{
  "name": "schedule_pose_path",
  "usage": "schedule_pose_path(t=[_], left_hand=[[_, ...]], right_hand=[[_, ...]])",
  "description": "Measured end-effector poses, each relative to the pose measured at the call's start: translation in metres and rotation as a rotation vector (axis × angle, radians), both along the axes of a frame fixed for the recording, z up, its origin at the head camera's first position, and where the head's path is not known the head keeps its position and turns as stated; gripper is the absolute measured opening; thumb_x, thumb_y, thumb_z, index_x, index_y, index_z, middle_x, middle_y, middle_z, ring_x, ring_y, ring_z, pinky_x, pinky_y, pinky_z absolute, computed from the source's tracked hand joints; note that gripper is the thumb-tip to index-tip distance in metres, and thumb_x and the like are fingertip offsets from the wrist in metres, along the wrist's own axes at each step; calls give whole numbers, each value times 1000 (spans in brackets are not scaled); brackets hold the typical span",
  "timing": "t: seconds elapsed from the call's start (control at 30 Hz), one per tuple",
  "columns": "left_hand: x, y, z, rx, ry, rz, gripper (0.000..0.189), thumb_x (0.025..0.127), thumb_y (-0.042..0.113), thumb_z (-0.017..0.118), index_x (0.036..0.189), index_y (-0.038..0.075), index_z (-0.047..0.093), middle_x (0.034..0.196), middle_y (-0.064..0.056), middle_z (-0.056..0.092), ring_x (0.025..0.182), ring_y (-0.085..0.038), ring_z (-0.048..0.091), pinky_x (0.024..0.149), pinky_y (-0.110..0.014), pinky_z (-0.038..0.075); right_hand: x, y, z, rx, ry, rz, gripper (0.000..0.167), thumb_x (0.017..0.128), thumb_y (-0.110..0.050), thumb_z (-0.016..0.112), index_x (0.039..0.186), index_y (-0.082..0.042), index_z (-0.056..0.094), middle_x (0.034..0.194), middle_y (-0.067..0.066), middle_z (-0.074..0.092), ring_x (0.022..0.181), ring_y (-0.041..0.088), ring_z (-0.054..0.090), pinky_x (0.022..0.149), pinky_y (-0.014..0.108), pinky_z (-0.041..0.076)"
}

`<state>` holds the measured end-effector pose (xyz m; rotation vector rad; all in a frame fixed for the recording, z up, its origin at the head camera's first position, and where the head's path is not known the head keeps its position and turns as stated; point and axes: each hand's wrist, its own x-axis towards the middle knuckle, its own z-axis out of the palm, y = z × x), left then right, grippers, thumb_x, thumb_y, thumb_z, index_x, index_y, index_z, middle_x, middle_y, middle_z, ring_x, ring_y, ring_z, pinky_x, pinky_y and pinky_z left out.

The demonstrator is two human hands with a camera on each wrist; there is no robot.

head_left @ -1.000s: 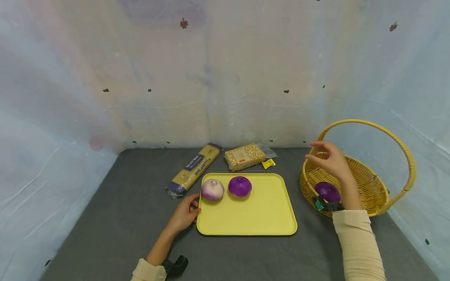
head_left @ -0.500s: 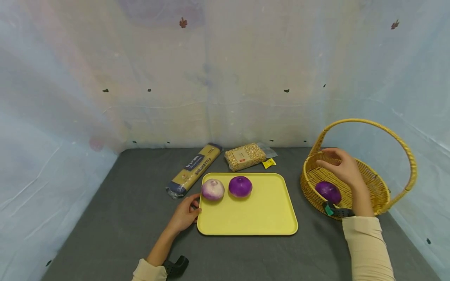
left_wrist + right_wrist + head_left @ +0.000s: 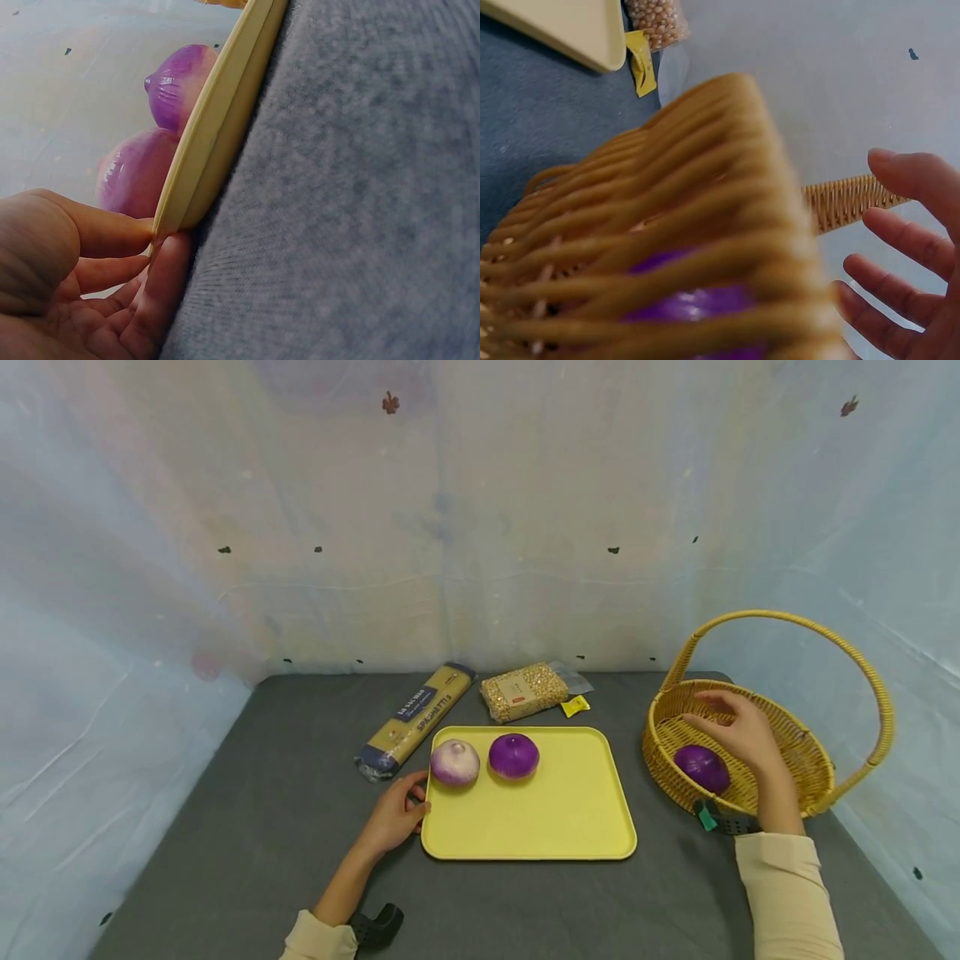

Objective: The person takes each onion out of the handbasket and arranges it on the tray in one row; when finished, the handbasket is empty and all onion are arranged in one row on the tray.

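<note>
My left hand (image 3: 393,812) pinches the left rim of a yellow tray (image 3: 555,810); in the left wrist view the thumb and fingers (image 3: 166,274) close on its edge. On the tray sit a pale purple-and-white onion (image 3: 454,763) and a deep purple onion (image 3: 513,756), side by side near the far left corner. Over the wicker basket (image 3: 813,768) hovers my right hand (image 3: 742,731), thumb and fingers apart, holding nothing. Another purple onion (image 3: 702,767) lies inside the basket, below that hand. The right wrist view shows it partly, through the blurred basket weave (image 3: 697,180).
A spaghetti pack (image 3: 415,720) lies slantwise behind the tray's left corner. Beside it are a bag of yellow kernels (image 3: 523,692) and a small yellow packet (image 3: 575,706). The basket's tall arched handle (image 3: 787,620) rises around the right hand. Plastic sheeting hangs behind the table.
My right hand has moved rightward and a little lower, from the basket's left rim to over its inside. The left hand keeps its grip on the tray, and the onions stay put.
</note>
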<state>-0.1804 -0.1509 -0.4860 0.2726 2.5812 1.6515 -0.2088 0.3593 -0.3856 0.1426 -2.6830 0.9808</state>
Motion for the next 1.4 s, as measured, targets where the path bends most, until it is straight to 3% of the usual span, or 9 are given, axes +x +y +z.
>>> schedule_pose_path(t=[0.33, 0.5, 1.03, 1.4], left_hand=[[1, 1, 1, 0, 1, -3, 46, 82, -9, 60, 127, -4, 51, 88, -11, 50, 56, -13, 49, 43, -26, 50], [1, 1, 0, -7, 3, -3, 45, 83, -8, 60, 127, -4, 51, 88, -11, 51, 56, -13, 49, 43, -25, 50], [1, 2, 0, -7, -6, 4, 46, 82, -9, 60, 127, -5, 50, 88, -11, 50, 56, -13, 48, 43, -25, 49], [0, 0, 0, 14, -6, 1, 46, 83, -8, 60, 127, -4, 50, 88, -11, 50, 56, -13, 48, 44, -25, 50]], right_hand=[[7, 5, -22, -11, -51, 11, 50, 88, -30, 64, 124, 2, 53, 122, 26, 51, 108, 44, 48, 83, 60, 44], [9, 6, -31, -9, -117, 13, 53, 88, -33, 63, 126, 3, 51, 126, 29, 47, 111, 49, 45, 79, 64, 46], [10, 5, -39, 52, -167, 72, 48, 85, -25, 68, 121, 4, 55, 116, 29, 55, 104, 46, 53, 73, 50, 54], [8, 3, -43, 80, -180, 88, 43, 85, -25, 67, 115, 5, 58, 108, 26, 59, 94, 39, 56, 72, 41, 51]])
